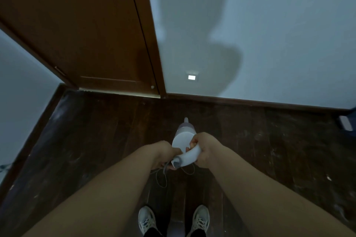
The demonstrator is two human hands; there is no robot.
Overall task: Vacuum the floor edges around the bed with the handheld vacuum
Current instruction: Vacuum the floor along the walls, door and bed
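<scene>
Gripped in both hands: white handheld vacuum, nozzle aimed away and down at the dark wooden floor. Right hand curled round the curved handle; left hand closed on the handle's near end, pinching a thin cord looping just below. Beyond the nozzle, brown door and pale wall. Beneath the grip, two sneakers.

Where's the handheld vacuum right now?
Head view, centre: the handheld vacuum is held over the dark wood floor, right hand on its handle, left hand at the handle's end, nozzle towards the wall.
</scene>
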